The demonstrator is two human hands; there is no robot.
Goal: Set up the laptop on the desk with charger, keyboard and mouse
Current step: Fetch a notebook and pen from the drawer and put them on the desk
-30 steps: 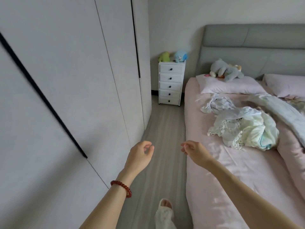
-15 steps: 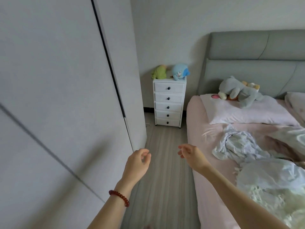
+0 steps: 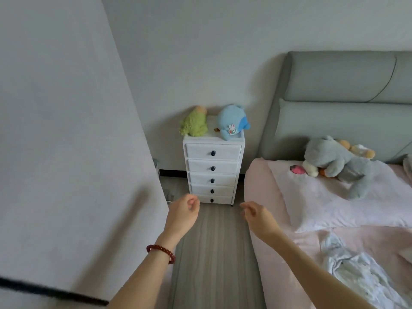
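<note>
No laptop, desk, charger, keyboard or mouse is in view. My left hand (image 3: 184,214) is held out over the wooden floor with a red bead bracelet on its wrist; its fingers are loosely curled and it holds nothing. My right hand (image 3: 256,216) hangs level with it by the bed's edge, fingers relaxed and apart, with nothing in it. Both hands point toward a white chest of drawers (image 3: 213,172) at the end of the aisle.
A white wardrobe (image 3: 66,130) fills the left side. A bed (image 3: 263,197) with pink sheets, a pillow (image 3: 334,204), a grey plush toy (image 3: 338,161) and crumpled clothes (image 3: 356,270) lies on the right. A green plush (image 3: 195,124) and a blue plush (image 3: 231,124) sit on the drawers. A narrow floor strip (image 3: 214,253) runs between.
The view has advanced along the aisle toward the chest of drawers, which looks larger and nearer. Both hands have stayed held out in front, holding nothing.
</note>
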